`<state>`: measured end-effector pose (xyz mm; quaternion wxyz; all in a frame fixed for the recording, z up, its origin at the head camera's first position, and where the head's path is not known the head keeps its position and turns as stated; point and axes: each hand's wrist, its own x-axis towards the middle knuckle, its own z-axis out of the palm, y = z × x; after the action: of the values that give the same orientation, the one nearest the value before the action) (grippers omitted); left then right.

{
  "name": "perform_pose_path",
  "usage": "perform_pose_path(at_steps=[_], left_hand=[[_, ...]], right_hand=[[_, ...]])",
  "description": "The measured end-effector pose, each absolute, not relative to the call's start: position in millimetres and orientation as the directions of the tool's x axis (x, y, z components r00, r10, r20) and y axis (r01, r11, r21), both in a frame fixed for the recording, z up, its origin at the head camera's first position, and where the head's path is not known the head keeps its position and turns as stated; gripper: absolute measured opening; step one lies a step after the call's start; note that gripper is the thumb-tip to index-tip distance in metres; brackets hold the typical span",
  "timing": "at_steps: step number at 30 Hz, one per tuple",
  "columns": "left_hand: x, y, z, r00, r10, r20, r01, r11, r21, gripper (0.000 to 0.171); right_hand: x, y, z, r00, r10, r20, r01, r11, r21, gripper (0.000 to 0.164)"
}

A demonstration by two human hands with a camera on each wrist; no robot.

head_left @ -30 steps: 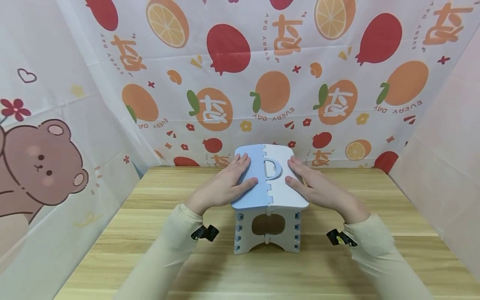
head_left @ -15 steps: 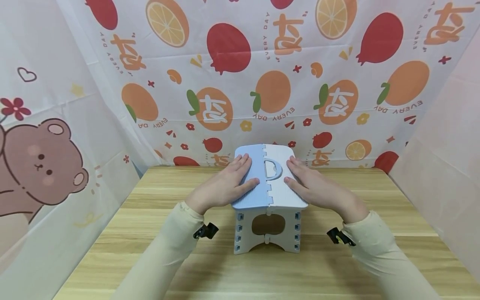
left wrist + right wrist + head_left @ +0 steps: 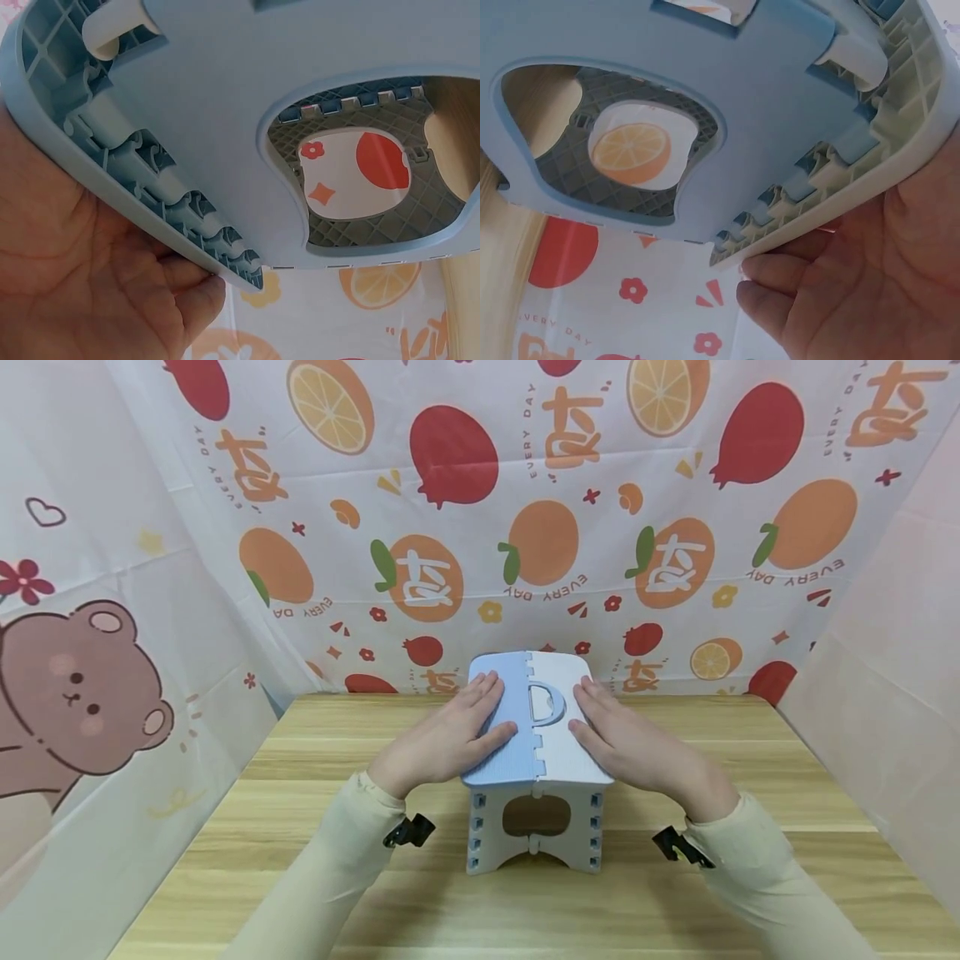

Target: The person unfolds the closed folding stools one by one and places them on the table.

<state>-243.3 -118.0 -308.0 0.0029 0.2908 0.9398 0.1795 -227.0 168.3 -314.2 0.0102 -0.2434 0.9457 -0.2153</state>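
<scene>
A folding step stool (image 3: 536,752) stands unfolded on the table, its top half light blue and half white, with a blue carry handle (image 3: 547,703) lying flat in the middle. My left hand (image 3: 453,735) rests on the blue half, thumb spread toward the centre. On the white half rests my right hand (image 3: 630,735), its fingers extended over the surface. Both wrist views look from below at the ribbed edges of the top, with the left palm (image 3: 82,247) and right palm (image 3: 870,277) against them. A blue leg panel (image 3: 202,97) with a rounded opening shows beneath.
The wood-grain table (image 3: 337,877) surrounds the stool. A fruit-printed curtain (image 3: 480,560) hangs close behind it, and a bear-printed sheet (image 3: 82,693) stands on the left. Black wrist mounts (image 3: 408,831) sit over the cream sleeves.
In the head view the stool has shifted slightly toward me, with both hands still resting on its top. The camera view itself has moved a little.
</scene>
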Motion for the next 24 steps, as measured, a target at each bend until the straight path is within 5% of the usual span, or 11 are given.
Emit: perform_pose_path(at_steps=[16, 24], left_hand=[[-238.8, -119.9, -312.8, -0.839, 0.524, 0.142, 0.535, 0.753, 0.383, 0.081], [-241.8, -134.1, -320.8, -0.849, 0.474, 0.233, 0.515, 0.643, 0.566, 0.071]], right_hand=[[-229.7, 166.0, -317.8, -0.876, -0.467, 0.120, -0.471, 0.775, -0.421, 0.070], [-231.8, 187.1, -324.5, -0.858, -0.469, 0.207, -0.507, 0.714, -0.484, 0.070]])
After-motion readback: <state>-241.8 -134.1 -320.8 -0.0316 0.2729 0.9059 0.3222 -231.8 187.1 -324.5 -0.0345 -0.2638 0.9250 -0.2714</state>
